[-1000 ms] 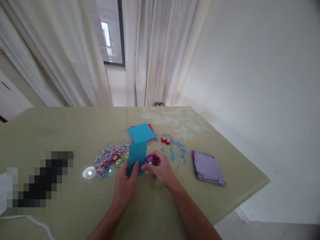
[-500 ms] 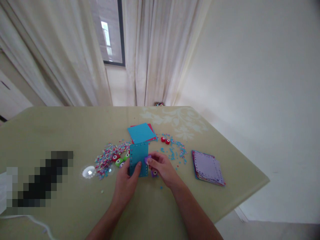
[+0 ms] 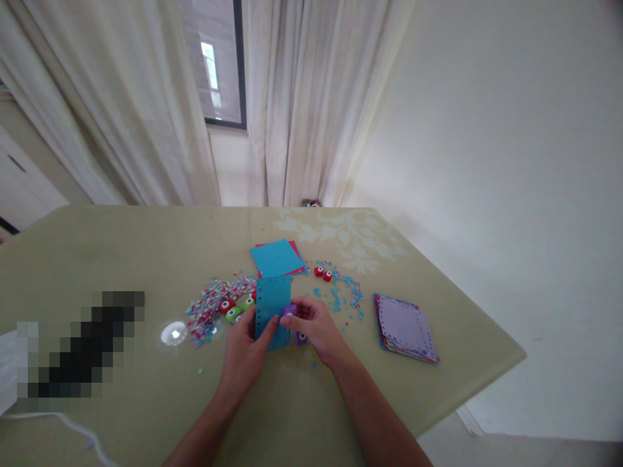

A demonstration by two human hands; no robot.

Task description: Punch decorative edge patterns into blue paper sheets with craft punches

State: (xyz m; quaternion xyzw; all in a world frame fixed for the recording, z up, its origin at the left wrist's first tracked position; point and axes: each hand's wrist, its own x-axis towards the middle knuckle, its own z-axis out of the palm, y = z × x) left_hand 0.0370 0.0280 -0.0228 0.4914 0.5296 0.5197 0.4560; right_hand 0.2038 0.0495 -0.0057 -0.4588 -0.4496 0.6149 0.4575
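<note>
Upright between my hands is a blue sheet of paper (image 3: 273,303) with punched holes along its left and top edges. My left hand (image 3: 247,342) pinches its lower left part, thumb in front. My right hand (image 3: 311,327) grips a purple craft punch (image 3: 290,311) at the sheet's right edge, thumb over its white button. Just below, a second purple punch (image 3: 301,338) rests on the table. Left of the sheet, partly behind my left hand, lie a red punch (image 3: 226,305) and green punches (image 3: 233,314). Two more red punches (image 3: 323,273) sit beyond my right hand.
A blue sheet (image 3: 277,257) lies over a red one behind my hands. Multicoloured paper confetti (image 3: 214,308) is heaped at left, with blue bits (image 3: 341,292) at right. A stack of punched sheets (image 3: 407,327) lies right. A white cable (image 3: 73,425) runs at front left.
The blue sheet has turned and shifted slightly right and down. More of the purple punch shows at its right edge, and my right thumb has moved onto its button.
</note>
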